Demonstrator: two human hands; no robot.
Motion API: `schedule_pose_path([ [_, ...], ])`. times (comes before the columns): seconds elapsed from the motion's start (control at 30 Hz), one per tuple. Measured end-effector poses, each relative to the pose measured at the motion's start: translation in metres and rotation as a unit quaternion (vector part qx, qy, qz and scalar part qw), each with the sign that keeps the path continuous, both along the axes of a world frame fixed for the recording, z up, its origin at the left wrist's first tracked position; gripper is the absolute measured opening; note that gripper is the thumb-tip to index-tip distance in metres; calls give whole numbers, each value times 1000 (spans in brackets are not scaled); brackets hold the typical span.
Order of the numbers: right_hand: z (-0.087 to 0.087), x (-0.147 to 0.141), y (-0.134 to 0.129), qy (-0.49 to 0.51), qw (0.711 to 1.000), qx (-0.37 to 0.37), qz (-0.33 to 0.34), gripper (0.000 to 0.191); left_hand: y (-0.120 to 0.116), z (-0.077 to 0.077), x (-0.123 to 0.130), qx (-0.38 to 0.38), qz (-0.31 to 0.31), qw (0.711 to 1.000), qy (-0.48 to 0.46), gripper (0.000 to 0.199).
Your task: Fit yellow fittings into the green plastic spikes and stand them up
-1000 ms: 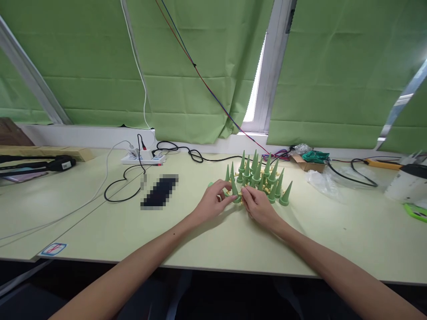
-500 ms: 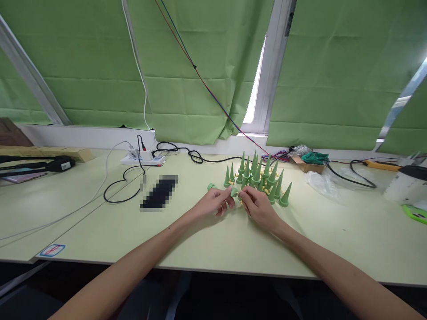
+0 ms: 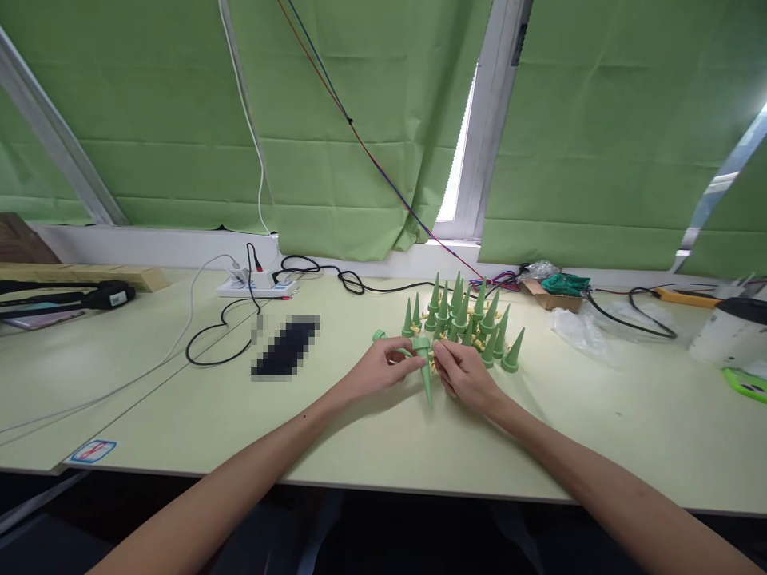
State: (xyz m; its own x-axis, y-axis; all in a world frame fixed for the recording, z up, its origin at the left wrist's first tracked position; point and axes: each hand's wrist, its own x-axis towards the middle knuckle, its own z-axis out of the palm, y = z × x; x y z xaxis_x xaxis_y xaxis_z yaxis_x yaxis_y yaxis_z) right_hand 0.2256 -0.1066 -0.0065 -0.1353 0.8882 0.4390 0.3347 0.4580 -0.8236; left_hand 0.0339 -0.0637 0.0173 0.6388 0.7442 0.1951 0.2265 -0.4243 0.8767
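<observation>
My left hand (image 3: 387, 365) holds a green plant watering spike (image 3: 426, 375) between thumb and fingers, its wide collar up and its tip pointing down toward the table. Close on the other side, my right hand (image 3: 466, 370) is closed in a pinch at the collar. What its fingertips hold, if anything, is hidden. Beyond both hands, several more green spikes (image 3: 511, 353) stand tip up in a cluster, with small yellow valve pieces (image 3: 478, 344) among them. Another green part (image 3: 379, 335) shows just behind my left hand, partly covered.
A pixelated dark object (image 3: 288, 345) lies left of my hands. Behind it are a power strip (image 3: 257, 283) and looping black cable (image 3: 353, 281). Toward the right are an open cardboard box (image 3: 554, 297), clear plastic bags (image 3: 578, 334), a white container (image 3: 725, 335) and a green phone (image 3: 746, 384).
The spike in my left hand has turned, so its tip now points down and its side shows. My left fingers have shifted around it; my right hand stays close beside it.
</observation>
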Motion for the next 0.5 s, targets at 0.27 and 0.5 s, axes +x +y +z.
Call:
schedule_pose_path([
  [0.27, 0, -1, 0, 35, 999, -19, 12, 50, -2, -2, 3, 139, 32, 989, -24, 23],
  [0.5, 2, -5, -2, 90, 996, -21, 18, 47, -2, -5, 6, 110, 69, 991, -42, 26],
])
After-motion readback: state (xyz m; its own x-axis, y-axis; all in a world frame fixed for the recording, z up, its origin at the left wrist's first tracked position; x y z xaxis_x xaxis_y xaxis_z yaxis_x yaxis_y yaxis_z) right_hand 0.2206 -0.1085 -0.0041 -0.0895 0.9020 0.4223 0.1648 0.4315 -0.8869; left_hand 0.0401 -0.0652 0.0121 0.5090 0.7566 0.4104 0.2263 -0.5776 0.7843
